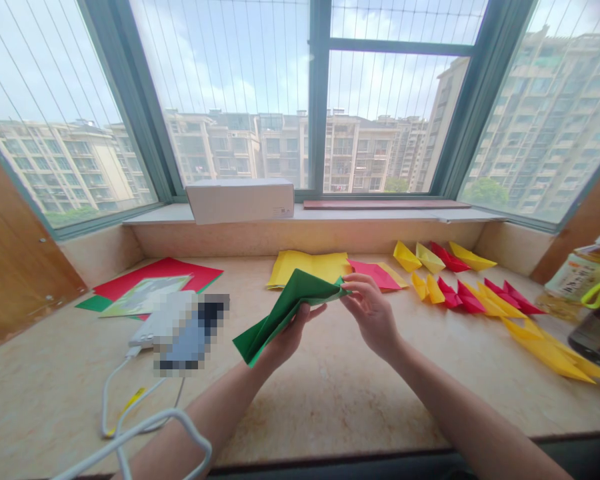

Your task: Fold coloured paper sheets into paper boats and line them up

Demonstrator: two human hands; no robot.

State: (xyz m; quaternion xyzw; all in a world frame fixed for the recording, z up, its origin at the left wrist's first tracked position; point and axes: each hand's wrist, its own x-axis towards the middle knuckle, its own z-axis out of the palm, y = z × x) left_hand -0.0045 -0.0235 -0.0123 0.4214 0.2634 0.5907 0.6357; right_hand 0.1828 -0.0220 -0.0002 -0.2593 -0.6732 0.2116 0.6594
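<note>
The folded sheet (303,288) looks like matt paper, the countertop (360,407) smooth stone

The folded paper shape (307,287) is plain deep green; the flat rectangular paper stack (315,261), bright yellow. Folded paper boats (545,350) come in red and yellow, one paler. The stone bench (345,407) is beige with tan mottling, the rectangular box (240,203) white.

We observe a piece of green paper (291,301), folded into a long, layered form. We note a peaked upper edge, parted layers at the near left end, and a narrow far right tip. Pose: slanted, raised, supported by the left hand (291,333), tip at the right hand's (374,315) fingers.
</note>
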